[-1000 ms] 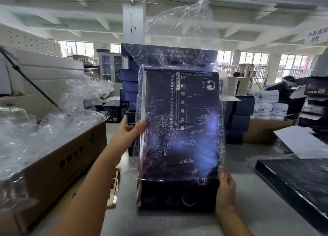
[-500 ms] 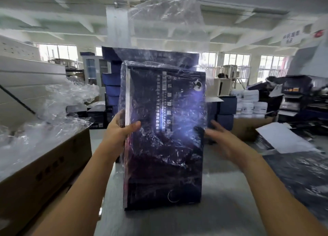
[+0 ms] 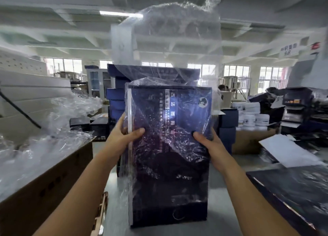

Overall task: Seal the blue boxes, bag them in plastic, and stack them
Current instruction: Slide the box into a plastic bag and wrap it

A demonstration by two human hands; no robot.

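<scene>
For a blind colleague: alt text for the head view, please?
A left hand and right hand grip the sides of a blue box upright on a table, inside a clear plastic bag whose loose top rises above it. Stacked boxes stand behind.

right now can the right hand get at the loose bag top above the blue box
Probably yes: the right hand grips the blue box by its right edge, with nothing between it and the loose bag top; it must let go first.
</scene>
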